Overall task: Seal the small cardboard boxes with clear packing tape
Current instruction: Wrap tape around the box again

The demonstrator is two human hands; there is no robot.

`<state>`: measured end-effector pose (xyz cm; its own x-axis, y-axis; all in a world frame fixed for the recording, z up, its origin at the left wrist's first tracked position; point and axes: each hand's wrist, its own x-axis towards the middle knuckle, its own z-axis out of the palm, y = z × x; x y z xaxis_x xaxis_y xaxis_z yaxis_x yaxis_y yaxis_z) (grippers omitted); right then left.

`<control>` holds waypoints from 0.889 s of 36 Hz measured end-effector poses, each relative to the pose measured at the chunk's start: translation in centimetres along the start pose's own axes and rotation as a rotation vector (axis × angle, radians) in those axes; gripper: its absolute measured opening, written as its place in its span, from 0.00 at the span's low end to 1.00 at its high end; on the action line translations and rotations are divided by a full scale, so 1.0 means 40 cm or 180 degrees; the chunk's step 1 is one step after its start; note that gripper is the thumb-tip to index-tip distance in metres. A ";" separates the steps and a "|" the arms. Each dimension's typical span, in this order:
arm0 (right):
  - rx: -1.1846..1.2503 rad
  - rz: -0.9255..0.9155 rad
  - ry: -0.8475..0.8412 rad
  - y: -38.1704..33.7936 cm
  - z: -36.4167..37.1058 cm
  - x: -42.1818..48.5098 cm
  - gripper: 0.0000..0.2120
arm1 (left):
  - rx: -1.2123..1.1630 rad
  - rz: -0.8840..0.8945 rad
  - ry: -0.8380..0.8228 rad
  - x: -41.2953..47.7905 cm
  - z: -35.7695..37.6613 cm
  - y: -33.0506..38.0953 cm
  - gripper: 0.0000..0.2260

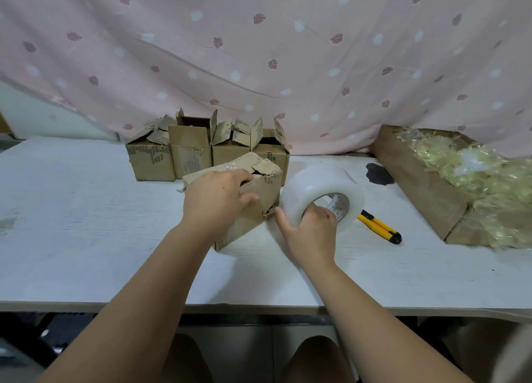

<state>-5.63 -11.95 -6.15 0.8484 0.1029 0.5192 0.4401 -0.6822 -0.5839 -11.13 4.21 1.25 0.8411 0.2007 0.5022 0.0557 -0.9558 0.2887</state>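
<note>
Partly hidden, right hand fingers inside the gripped tape roll; left hand tight around the box

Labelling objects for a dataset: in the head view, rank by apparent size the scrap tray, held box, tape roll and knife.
1. scrap tray
2. held box
3. tape roll, close to the box
4. knife
</note>
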 end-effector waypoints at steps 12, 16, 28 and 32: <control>0.0963 0.0636 -0.0065 -0.006 -0.024 0.002 0.16 | 0.0205 0.0853 0.0019 -0.003 -0.035 -0.062 0.12; 0.1124 0.0717 -0.0019 -0.005 -0.027 0.001 0.14 | 0.0166 0.0968 0.0082 -0.017 -0.033 -0.073 0.11; 0.1128 0.0779 0.0016 -0.007 -0.026 0.002 0.14 | -0.0155 0.0307 -0.0008 -0.022 -0.031 -0.089 0.16; 0.1142 0.0830 0.0062 -0.007 -0.024 0.002 0.15 | -0.0309 0.0345 -0.0119 -0.019 -0.026 -0.092 0.19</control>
<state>-5.97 -12.46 -5.34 0.9405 -0.0552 0.3354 0.2892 -0.3888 -0.8748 -12.54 7.79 0.67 0.8589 0.0876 0.5045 -0.0872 -0.9458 0.3128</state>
